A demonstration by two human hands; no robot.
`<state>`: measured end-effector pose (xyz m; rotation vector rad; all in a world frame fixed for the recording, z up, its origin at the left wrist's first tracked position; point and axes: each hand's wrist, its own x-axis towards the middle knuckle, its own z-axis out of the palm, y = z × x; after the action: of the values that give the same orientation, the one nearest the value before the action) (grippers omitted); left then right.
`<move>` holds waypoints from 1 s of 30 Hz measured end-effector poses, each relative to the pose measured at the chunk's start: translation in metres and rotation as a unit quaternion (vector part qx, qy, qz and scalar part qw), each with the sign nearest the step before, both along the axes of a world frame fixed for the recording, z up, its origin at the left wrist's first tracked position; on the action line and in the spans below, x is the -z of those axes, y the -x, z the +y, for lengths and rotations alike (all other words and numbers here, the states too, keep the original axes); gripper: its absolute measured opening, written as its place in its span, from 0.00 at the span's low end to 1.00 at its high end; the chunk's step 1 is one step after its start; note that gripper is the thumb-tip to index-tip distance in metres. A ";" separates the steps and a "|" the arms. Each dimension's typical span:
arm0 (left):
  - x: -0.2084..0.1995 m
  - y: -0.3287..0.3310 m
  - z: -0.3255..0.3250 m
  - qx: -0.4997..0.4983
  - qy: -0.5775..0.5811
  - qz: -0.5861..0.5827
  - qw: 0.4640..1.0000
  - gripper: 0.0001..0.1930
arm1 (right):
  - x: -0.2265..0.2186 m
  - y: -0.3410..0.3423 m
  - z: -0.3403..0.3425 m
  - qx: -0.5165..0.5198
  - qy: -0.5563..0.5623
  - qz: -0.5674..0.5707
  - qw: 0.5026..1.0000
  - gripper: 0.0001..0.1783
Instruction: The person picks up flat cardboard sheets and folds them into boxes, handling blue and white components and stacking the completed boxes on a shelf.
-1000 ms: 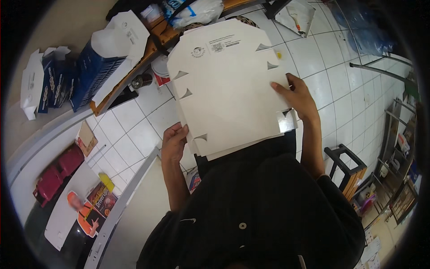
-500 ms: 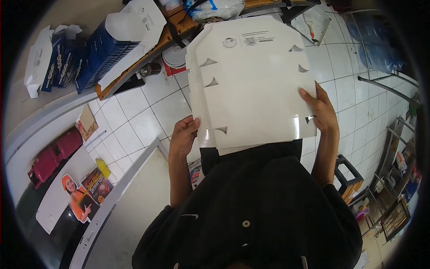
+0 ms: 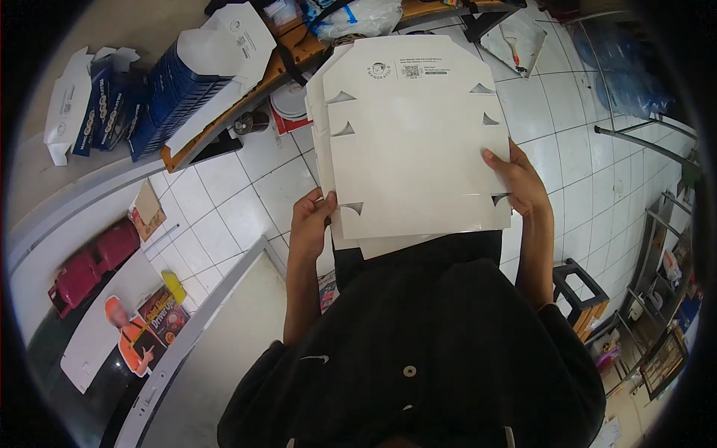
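Observation:
A small stack of flat white cardboard box blanks lies over my lap, cut corners away from me. Small curved slots run down both sides of the top one, and dark print crosses its far end. My right hand grips its right edge, thumb on top and fingers underneath. On the opposite side my left hand pinches the left edge near the lower corner. Edges of the blanks beneath stick out at the left and at the near side, not quite lined up.
Blue-and-white folded boxes stand stacked on a table at the far left, beside a few loose ones. A wooden bench carries plastic bags beyond the blanks. To my right are a black-framed stool and metal racks.
The top blank has slid left over the others, along with my right hand. My left hand has stayed at the left edge, moving only slightly.

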<state>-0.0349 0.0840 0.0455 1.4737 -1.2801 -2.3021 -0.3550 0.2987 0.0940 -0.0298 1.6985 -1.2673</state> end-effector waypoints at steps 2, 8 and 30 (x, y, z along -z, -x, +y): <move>0.008 -0.002 -0.001 -0.016 -0.014 0.012 1.000 0.14 | -0.004 0.004 0.001 -0.005 0.011 -0.020 1.000 0.35; -0.011 0.007 -0.007 0.002 0.031 -0.018 0.999 0.18 | -0.036 0.010 0.005 0.048 0.007 -0.021 0.999 0.35; -0.011 0.029 -0.003 0.076 0.210 -0.043 0.974 0.17 | -0.128 0.031 0.067 0.217 0.027 0.178 0.959 0.30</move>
<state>-0.0640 0.0806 0.0567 1.3773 -1.8239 -1.8961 -0.3862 0.3652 0.2218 0.0926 2.0531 -1.7121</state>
